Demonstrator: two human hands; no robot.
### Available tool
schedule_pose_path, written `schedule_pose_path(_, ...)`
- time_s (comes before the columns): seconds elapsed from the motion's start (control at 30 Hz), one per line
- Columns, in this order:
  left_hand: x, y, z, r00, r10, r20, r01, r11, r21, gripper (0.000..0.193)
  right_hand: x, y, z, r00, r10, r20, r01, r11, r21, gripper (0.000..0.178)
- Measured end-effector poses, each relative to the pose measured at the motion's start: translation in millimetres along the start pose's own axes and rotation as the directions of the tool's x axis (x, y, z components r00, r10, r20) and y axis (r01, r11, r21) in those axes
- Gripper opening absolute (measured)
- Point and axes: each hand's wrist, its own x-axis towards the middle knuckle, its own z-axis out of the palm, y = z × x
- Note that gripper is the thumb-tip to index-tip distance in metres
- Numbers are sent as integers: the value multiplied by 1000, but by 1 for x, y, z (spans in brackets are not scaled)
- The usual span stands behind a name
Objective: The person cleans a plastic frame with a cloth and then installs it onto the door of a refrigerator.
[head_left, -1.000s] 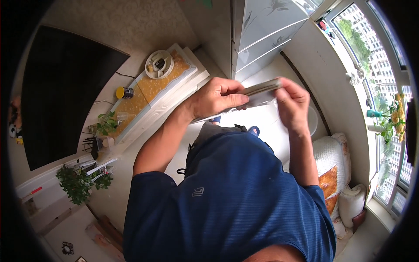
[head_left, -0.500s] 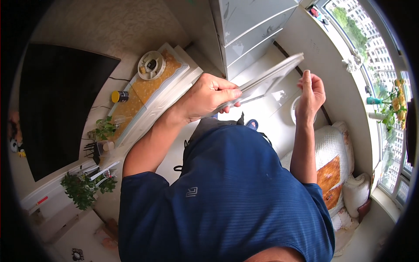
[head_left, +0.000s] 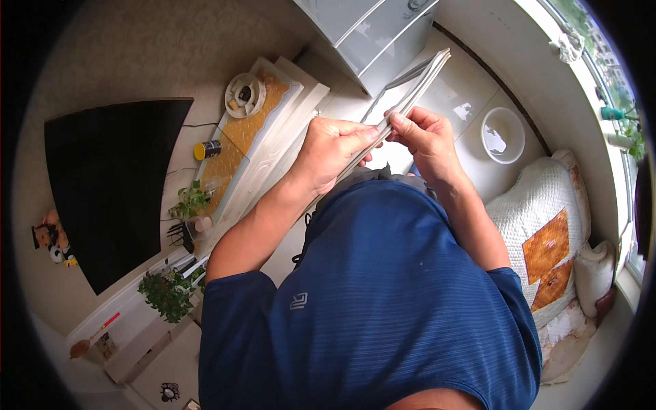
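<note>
In front of my waist, a thin, flat, pale panel (head_left: 421, 85) with a grey rim is tilted up to the far right, seen nearly edge-on. I cannot make out its exact kind. My left hand (head_left: 331, 150) grips its near part, thumb on top and fingers curled beneath. Just to the right, my right hand (head_left: 429, 142) pinches the panel's edge between thumb and fingers. The two hands almost touch, and the panel's lower end is partly hidden behind my left hand.
A low white cabinet (head_left: 277, 140) with a round tray (head_left: 244, 96), a yellow-lidded jar (head_left: 207, 149) and plants stands left, beside a black television (head_left: 113, 191). Glossy grey drawers (head_left: 383, 41) stand ahead. A white basin (head_left: 503, 135) and a quilted sofa (head_left: 516, 208) lie right.
My right hand has come in from the right and closed on the panel. The panel has turned more edge-on and steeper. My view has shifted, bringing the basin into sight.
</note>
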Motion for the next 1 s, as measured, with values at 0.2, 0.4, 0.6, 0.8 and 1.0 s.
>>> schedule_pose_path(0.2,-1,-10,1,998,66,17,-66,998,6,25,1,9,-7,999,20,29,-26,970,241,25)
schedule_pose_path(0.4,-7,0,5,991,133,-3,-133,990,55,31,9,6,-10,998,42,39,-51,966,252,29)
schedule_pose_path(0.6,-12,5,9,977,213,-12,-211,972,106,44,19,-6,-6,997,35,64,-48,974,221,30)
schedule_pose_path(0.8,-8,-3,7,985,174,9,-173,973,154,38,34,-19,-6,999,-36,13,33,984,173,26)
schedule_pose_path(1.0,0,-21,6,988,-32,153,30,999,19,29,63,-40,-43,991,-68,-116,89,978,189,27)
